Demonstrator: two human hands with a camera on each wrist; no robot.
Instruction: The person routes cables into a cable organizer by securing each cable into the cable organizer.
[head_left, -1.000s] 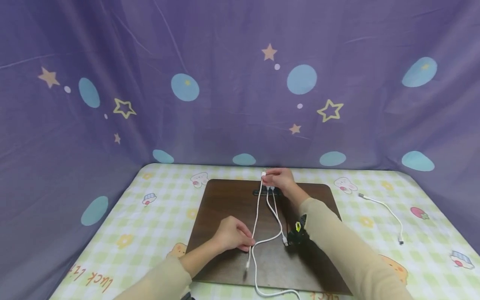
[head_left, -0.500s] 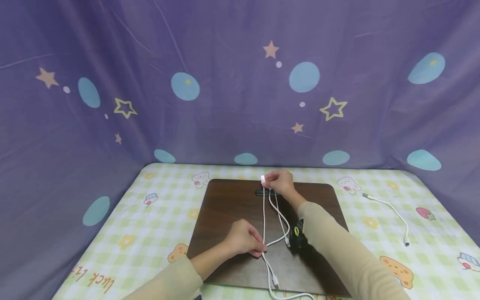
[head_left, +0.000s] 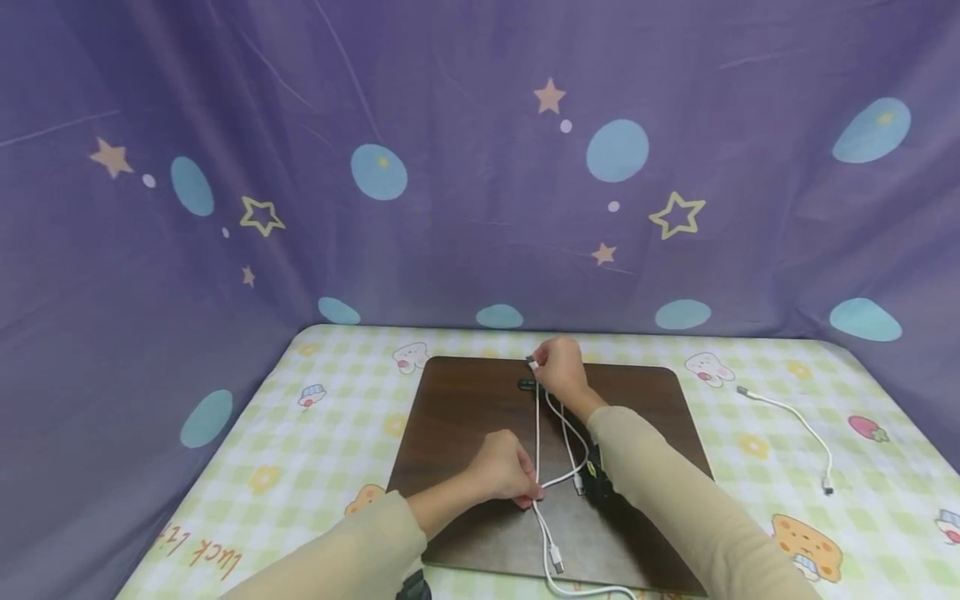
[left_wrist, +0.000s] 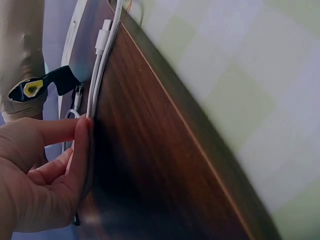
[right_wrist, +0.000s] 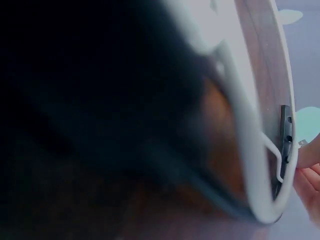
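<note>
My left hand (head_left: 506,471) pinches white USB cables (left_wrist: 93,95) between thumb and fingers over the front middle of a dark brown board (head_left: 465,417). A white plug (head_left: 556,558) hangs out on the near side of that hand. At the board's back edge my right hand (head_left: 560,367) grips a cable end with its metal USB plug (head_left: 532,362) tipped up to the left. Just below it lies a black cable holder (head_left: 527,384) with slots, partly hidden by the hand; its slots show in the right wrist view. Another white plug (head_left: 578,484) lies beside the right forearm.
A short white cable (head_left: 795,414) lies apart on the checked tablecloth (head_left: 292,467) at the right. One cable (head_left: 592,591) runs over the board's front edge. Behind the table hangs a purple curtain (head_left: 450,250).
My left hand has shifted right with the cables, and the loose plug below it has swung right. My right hand has brought its plug lower, nearer the black holder. The head view has turned slightly.
</note>
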